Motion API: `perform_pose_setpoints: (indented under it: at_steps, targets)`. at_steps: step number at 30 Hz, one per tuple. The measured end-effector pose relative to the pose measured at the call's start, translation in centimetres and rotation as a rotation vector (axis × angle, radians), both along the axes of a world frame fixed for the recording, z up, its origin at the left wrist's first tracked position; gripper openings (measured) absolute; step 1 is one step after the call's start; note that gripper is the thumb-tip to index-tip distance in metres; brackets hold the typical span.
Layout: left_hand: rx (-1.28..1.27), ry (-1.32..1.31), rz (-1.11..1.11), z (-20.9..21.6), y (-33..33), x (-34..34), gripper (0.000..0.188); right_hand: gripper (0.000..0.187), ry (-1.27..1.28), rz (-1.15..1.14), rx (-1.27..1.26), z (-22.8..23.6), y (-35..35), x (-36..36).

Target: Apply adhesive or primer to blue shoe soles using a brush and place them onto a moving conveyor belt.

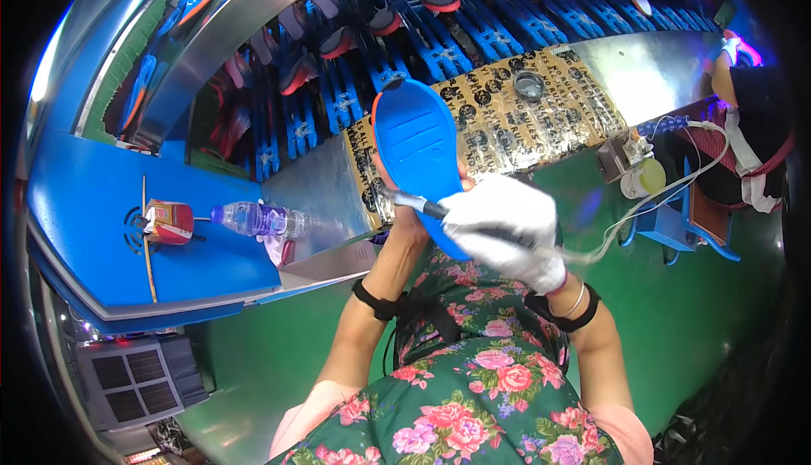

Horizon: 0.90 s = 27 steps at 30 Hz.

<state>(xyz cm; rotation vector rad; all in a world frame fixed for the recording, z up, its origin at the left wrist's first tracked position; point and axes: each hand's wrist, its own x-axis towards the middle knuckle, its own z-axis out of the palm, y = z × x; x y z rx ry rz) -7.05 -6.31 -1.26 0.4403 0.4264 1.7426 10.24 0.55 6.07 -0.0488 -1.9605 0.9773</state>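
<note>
A blue shoe sole (416, 140) with an orange edge on its left side is held up in front of me, its ridged face toward me. My bare left hand (409, 222) is closed around it from beneath, the fingers mostly hidden behind it. My right hand (505, 227), in a white glove, grips a pen-shaped applicator (420, 205) with a dark tip. It lies across the lower part of the sole; I cannot tell whether the tip touches it. From beside the right wrist, a clear tube (625, 241) runs to the right.
Ahead, a metal ledge covered with printed brown tape (494, 114) carries a small round dish (530, 86). Behind it, shoe parts ride on blue holders (448, 59). On the left blue table (93, 245) are a plastic bottle (262, 219) and a red container (171, 222). Another person's arm (724, 81) shows at right.
</note>
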Motion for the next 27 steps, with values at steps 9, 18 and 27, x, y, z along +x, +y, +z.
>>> perform_pose_setpoints:
  at_steps: [9, 18, 27]
  targets:
    - [0.005, -0.045, -0.077, -0.4, 0.6, -0.9, 0.112, 0.024, 0.039, -0.034, 0.064, -0.6, -1.2, -0.3]
    - [0.109, -0.003, -0.106, -0.4, 1.6, -2.3, 0.108, 0.027, 0.013, -0.091, 0.125, -1.7, -1.2, 0.1]
    - [0.119, -0.005, -0.061, 0.0, 1.6, -2.9, 0.104, 0.023, 0.012, -0.124, -0.122, -2.5, -1.3, 0.5]
